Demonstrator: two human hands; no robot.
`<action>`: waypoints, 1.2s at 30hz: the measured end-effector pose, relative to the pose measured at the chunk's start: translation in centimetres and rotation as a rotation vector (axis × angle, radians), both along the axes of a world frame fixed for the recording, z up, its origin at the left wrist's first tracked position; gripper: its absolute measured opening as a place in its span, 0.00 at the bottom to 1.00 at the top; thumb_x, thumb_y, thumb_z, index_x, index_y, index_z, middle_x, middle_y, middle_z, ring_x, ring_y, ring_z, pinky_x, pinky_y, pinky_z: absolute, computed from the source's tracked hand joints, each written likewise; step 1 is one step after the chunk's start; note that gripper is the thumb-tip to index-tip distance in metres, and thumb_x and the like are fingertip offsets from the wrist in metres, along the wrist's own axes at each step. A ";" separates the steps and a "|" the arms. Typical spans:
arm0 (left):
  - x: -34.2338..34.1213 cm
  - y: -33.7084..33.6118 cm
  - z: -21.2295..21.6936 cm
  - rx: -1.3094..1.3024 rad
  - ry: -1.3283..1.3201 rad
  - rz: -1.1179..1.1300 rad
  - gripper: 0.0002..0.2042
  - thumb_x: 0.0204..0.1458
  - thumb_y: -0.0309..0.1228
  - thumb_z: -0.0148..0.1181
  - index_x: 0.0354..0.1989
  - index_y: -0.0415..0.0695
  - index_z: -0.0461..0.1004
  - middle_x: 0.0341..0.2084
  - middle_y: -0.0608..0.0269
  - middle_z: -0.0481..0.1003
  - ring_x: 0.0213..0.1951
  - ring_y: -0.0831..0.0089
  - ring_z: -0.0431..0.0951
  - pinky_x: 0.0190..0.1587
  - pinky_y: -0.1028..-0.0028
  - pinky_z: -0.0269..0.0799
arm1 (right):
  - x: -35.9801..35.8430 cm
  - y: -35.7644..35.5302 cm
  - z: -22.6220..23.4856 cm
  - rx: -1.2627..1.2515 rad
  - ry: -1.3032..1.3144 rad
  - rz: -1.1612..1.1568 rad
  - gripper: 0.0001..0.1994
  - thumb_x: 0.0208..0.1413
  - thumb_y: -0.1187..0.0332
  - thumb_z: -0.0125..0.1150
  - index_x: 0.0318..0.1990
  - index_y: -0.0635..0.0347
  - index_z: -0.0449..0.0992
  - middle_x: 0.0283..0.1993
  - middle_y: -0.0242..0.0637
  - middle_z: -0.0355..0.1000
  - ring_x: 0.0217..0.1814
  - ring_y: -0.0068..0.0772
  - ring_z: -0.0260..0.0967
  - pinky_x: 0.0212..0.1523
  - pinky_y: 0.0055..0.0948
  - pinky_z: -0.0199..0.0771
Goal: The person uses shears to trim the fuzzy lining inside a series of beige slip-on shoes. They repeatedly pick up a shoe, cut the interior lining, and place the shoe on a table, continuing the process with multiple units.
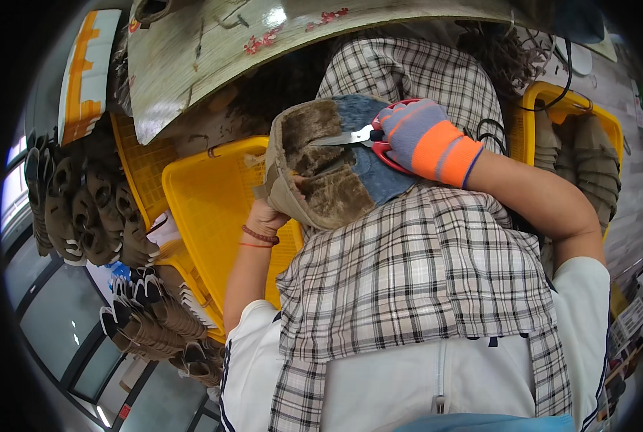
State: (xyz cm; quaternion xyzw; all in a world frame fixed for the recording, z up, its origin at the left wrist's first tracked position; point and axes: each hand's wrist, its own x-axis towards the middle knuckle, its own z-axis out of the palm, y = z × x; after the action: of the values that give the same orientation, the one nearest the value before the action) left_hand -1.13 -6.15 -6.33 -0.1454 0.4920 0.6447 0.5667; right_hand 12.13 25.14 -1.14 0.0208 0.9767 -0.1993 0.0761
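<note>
On my lap lies a khaki shoe upper [350, 187], opened so that its brown plush lining and a blue fabric part face up. My bare left hand [269, 213] grips its left edge; a thumb shows at the inside, while the other fingers are hidden beneath. My right hand [423, 137], in a grey and orange glove, is closed round the red handles of a pair of scissors [367, 135]. The scissors' blades point left and lie over the plush lining, close to a dark gap in it. Whether they cut into it I cannot tell.
A yellow basket [206, 180] stands left of my lap, another yellow basket [606, 119] with stacked khaki uppers to the right. Above curves a worn tabletop [213, 65]. More shoe uppers [94, 205] hang or lie in piles at the left. A plaid apron [408, 273] covers me.
</note>
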 end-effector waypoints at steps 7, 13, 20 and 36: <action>0.7 -1.8 -4.1 0.077 -0.025 0.094 0.19 0.43 0.19 0.62 0.47 0.32 0.69 0.37 0.55 0.75 0.33 0.67 0.79 0.35 0.72 0.78 | 0.7 1.0 1.1 0.054 0.120 0.004 0.14 0.46 0.55 0.60 0.38 0.50 0.76 0.30 0.31 0.73 0.35 0.34 0.71 0.37 0.32 0.68; 1.0 -1.5 -3.3 0.063 0.050 0.105 0.17 0.43 0.19 0.62 0.45 0.32 0.71 0.35 0.55 0.76 0.31 0.67 0.80 0.35 0.74 0.78 | 0.6 -0.4 3.1 0.067 0.020 0.187 0.11 0.43 0.58 0.61 0.35 0.48 0.77 0.31 0.30 0.73 0.36 0.32 0.71 0.38 0.29 0.67; 1.3 -0.7 -2.0 0.051 0.055 0.115 0.18 0.38 0.17 0.65 0.42 0.33 0.73 0.34 0.56 0.76 0.31 0.67 0.79 0.37 0.74 0.79 | -0.5 -1.3 1.7 0.078 0.137 0.228 0.06 0.44 0.62 0.57 0.26 0.49 0.78 0.25 0.31 0.72 0.31 0.31 0.72 0.31 0.28 0.67; 2.1 -1.4 -1.7 0.033 0.138 0.084 0.17 0.49 0.26 0.59 0.48 0.35 0.69 0.37 0.56 0.76 0.34 0.66 0.79 0.37 0.70 0.77 | 1.3 1.1 3.1 -0.141 0.085 0.029 0.18 0.43 0.52 0.64 0.35 0.56 0.76 0.30 0.37 0.75 0.33 0.39 0.74 0.32 0.30 0.73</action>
State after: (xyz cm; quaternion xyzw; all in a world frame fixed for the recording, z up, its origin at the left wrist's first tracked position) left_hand 0.94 -7.51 -8.07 -0.1118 0.5127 0.6845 0.5061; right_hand 13.41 26.27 1.93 -0.0073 0.9629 -0.2670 0.0388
